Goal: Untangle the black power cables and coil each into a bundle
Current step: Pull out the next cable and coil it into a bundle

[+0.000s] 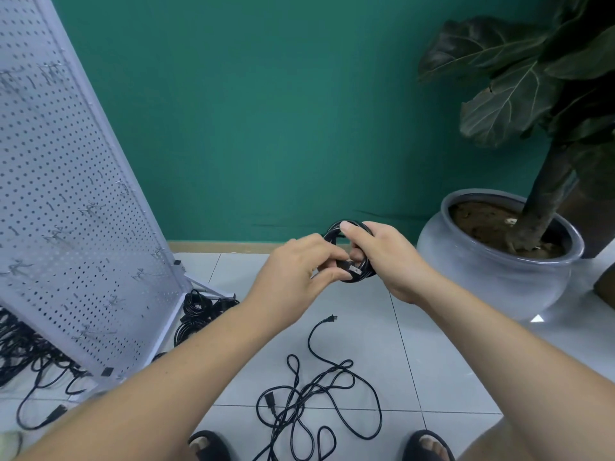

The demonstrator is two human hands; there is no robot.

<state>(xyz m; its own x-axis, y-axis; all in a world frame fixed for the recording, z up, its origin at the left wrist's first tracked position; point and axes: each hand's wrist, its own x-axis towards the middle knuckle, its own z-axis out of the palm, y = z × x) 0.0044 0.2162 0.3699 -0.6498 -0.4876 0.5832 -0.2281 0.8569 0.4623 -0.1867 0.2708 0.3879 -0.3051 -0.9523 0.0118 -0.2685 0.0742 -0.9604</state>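
Note:
I hold a coiled black cable bundle in front of me, above the floor. My right hand grips the coil with the thumb over its top. My left hand pinches the cable's plug end against the coil's lower part. On the tiles below lies a loose tangled black cable, its plug pointing away from me. Several coiled bundles sit at the foot of the pegboard.
A white pegboard stand leans at the left, with more black cables behind it. A large grey plant pot stands at the right against the green wall. My sandalled feet are at the bottom edge.

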